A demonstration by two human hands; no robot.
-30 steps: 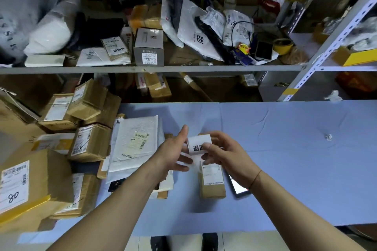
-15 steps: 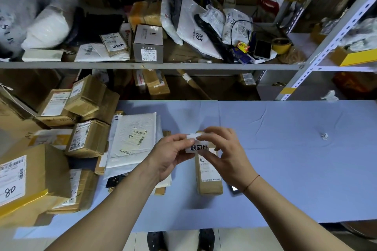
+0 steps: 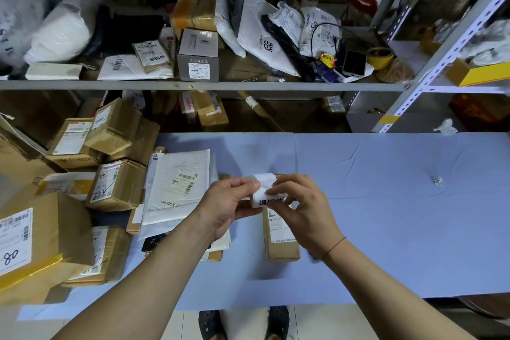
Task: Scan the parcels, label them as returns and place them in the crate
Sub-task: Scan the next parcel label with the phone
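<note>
Hands [image 3: 269, 208] meet over a brown parcel [image 3: 280, 234] lying flat on the blue table [image 3: 386, 215], as a worker readies a return sticker. The left hand [image 3: 229, 207] grips a white label roll [image 3: 263, 192] printed with black characters; the right hand [image 3: 302, 208] pinches the roll's front edge, apparently peeling a label free. The roll hangs just above the parcel's far end, not touching it as far as can be seen. This looks like the labelling step. Whether the parcel was scanned cannot be told. Next, by my reading, the sticker must come off clean and be pressed onto the parcel. More boxes [image 3: 116, 185] and a white mailer [image 3: 179, 188] wait left of the parcel. No crate is in view.
</note>
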